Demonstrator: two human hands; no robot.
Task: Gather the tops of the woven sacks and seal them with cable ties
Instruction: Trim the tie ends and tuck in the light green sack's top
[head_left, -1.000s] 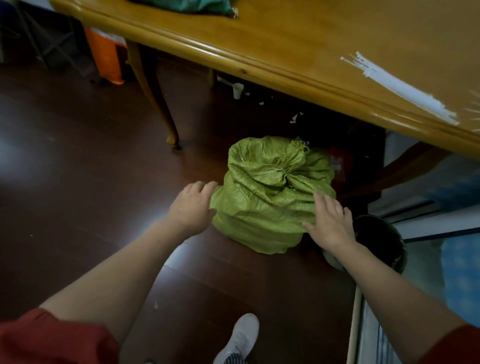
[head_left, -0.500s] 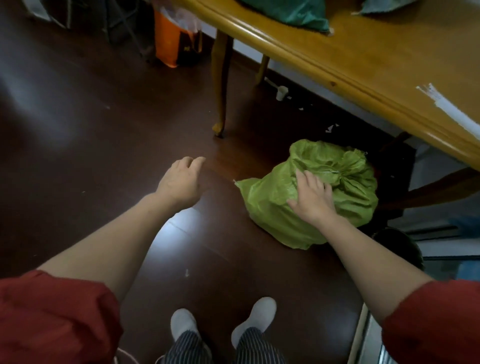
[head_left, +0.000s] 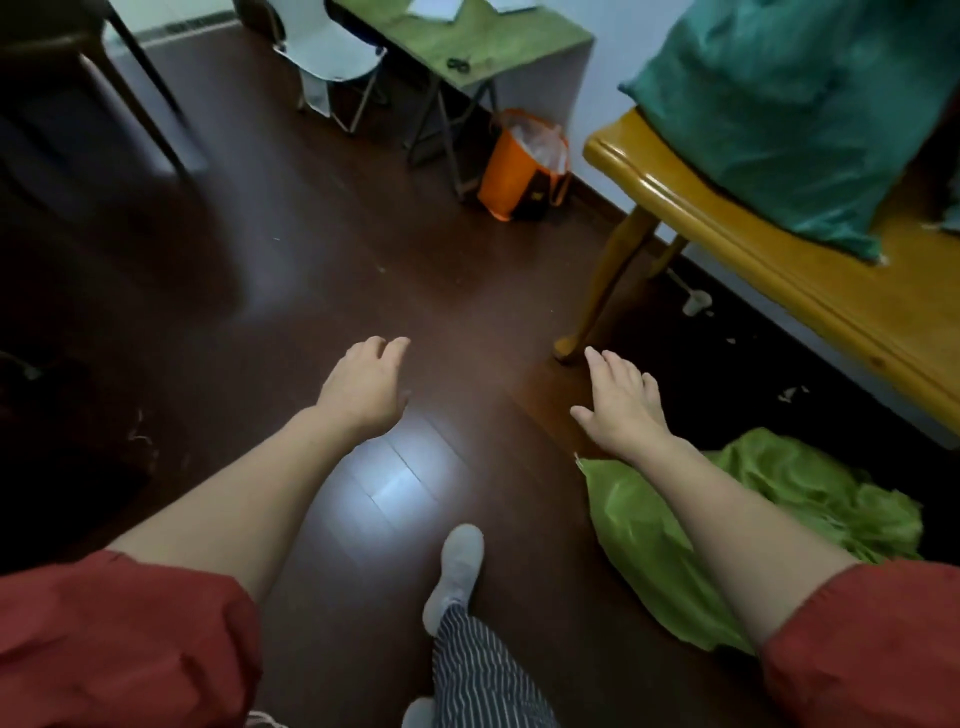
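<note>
The right hand (head_left: 618, 410) is no longer resting on the green sack (head_left: 639, 535); it is now hovering over the floor (head_left: 311, 291) with fingers straight and spread, holding nothing. The view is swinging left, so the sack is now sitting at the lower right of the frame instead of the centre. It is lying on the floor, with the right forearm crossing in front of it; whether the arm is touching it cannot be told. The left hand (head_left: 363, 389) is hanging over the floor at centre frame, fingers loosely curled and empty, well apart from the sack.

A teal sack (head_left: 789, 114) is lying on the wooden table (head_left: 753, 249) at the upper right, reaching close to the table's rounded edge. The table leg (head_left: 608, 291) is standing just above the right hand's fingertips in the picture. The table edge is running diagonally down the right side, above the green sack.

A broad stretch of dark floor is opening up across the centre and left of the frame. At the top an orange bin (head_left: 519, 166) is standing beside a folding table (head_left: 483, 47), with a white chair (head_left: 332, 52) to its left. One shoe (head_left: 460, 566) is stepping forward at lower centre, between the two arms.
</note>
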